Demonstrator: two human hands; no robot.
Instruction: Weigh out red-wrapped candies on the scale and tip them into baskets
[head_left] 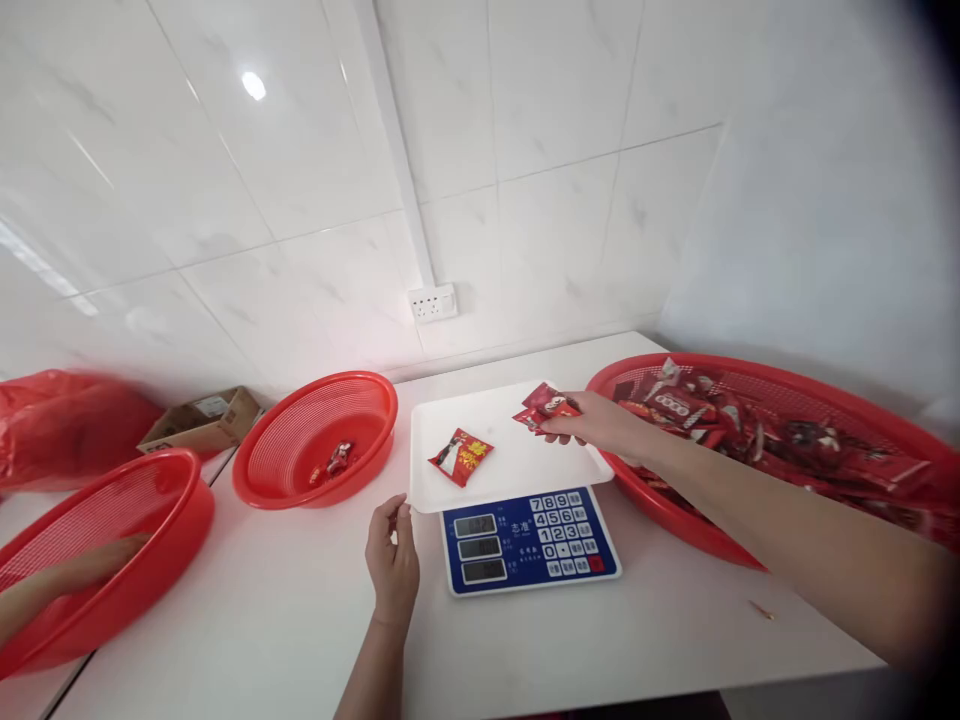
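Observation:
My right hand is closed around small red snack packets, held over the right part of a white weighing tray. How many packets it holds is hard to make out. A red and yellow snack packet with a white patch lies on the tray's left side. Below the tray shows the scale's blue keypad panel with three small displays. My left hand is beside the tray's front left corner, its fingers loosely curled with nothing visible in them. Whether the fingertips touch the corner, I cannot tell.
At right stands a large red basket full of packets. Left of the scale, a red basket holds a few packets. Another person's hand reaches into a basket at far left. Behind are a cardboard box and red bag.

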